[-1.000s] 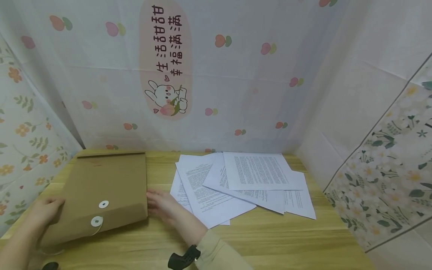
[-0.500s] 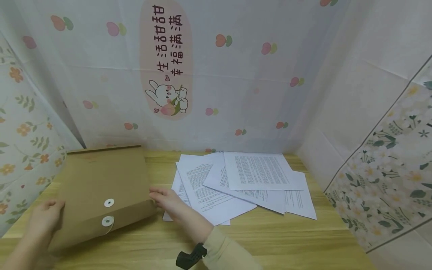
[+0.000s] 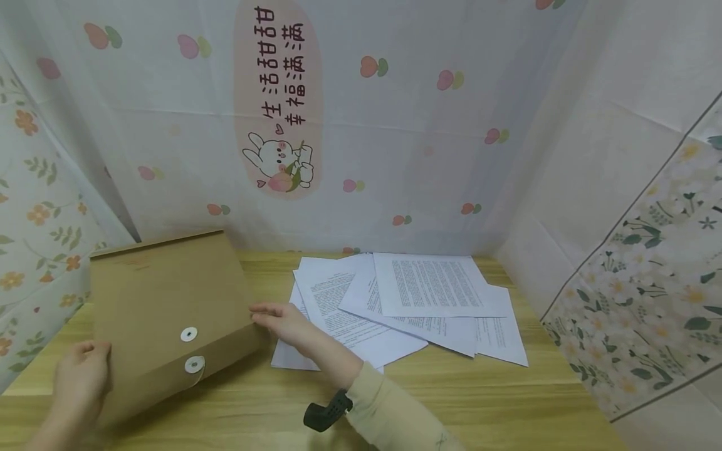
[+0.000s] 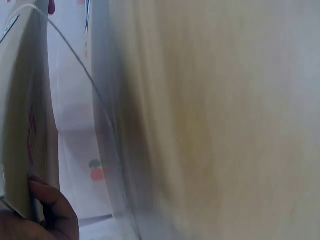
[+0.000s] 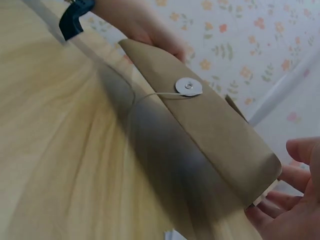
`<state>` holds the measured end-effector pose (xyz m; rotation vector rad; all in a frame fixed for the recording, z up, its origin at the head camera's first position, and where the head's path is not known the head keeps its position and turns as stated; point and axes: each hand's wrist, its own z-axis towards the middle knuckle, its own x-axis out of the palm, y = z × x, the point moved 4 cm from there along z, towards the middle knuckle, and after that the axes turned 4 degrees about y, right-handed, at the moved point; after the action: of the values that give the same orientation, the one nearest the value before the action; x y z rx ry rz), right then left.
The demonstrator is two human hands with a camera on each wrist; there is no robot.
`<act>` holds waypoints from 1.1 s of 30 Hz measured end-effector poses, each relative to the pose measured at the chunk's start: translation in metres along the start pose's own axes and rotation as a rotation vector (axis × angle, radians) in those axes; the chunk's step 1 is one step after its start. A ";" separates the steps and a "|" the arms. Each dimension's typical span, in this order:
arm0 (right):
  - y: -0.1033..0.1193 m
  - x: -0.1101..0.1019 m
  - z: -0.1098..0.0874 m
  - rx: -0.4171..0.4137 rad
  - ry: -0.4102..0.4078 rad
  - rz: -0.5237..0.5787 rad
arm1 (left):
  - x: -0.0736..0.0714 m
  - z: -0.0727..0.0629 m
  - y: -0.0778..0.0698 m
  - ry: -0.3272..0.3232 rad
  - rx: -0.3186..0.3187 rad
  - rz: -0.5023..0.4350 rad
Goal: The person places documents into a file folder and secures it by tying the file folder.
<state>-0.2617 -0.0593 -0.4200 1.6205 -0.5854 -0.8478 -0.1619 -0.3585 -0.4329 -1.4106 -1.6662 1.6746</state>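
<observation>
A brown kraft-paper document envelope is tilted up off the table between both hands, its front flap folded down. Two white button discs sit on it, and a thin string trails from the one on the flap. My left hand grips the left edge; the left wrist view shows a thumb against the cardboard. At the opposite corner, my right hand holds the right edge, with fingers reaching under it. The envelope's underside is hidden in the head view.
Several printed paper sheets lie overlapping on the wood-grain table, right of the envelope. Patterned cloth hangs behind the table and along both sides. A dark strap device is worn on the right wrist.
Both hands have raised the envelope and turned it counterclockwise, its far edge tipping up and leftward. The right hand has shifted slightly right and away, over the nearest sheets. The papers stay put.
</observation>
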 end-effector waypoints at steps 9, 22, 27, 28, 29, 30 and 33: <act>0.002 -0.009 0.012 -0.068 0.021 -0.122 | 0.015 -0.016 0.007 -0.018 -0.073 -0.413; 0.000 -0.012 0.025 -0.062 0.010 -0.236 | 0.030 -0.026 0.009 -0.037 -0.052 -0.340; -0.002 -0.013 0.029 -0.058 -0.019 -0.197 | 0.032 -0.030 0.009 0.004 -0.044 -0.355; -0.002 -0.013 0.029 -0.059 -0.025 -0.190 | 0.032 -0.030 0.009 0.003 -0.045 -0.371; -0.003 -0.013 0.030 -0.059 -0.030 -0.185 | 0.033 -0.030 0.010 0.005 -0.053 -0.385; -0.003 -0.013 0.030 -0.057 -0.036 -0.182 | 0.034 -0.030 0.010 0.009 -0.051 -0.397; -0.004 -0.014 0.032 -0.058 -0.064 -0.177 | 0.036 -0.028 0.011 0.044 -0.056 -0.361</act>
<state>-0.2958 -0.0672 -0.4239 1.6139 -0.4623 -1.0408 -0.1497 -0.3161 -0.4502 -1.0803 -1.8261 1.3952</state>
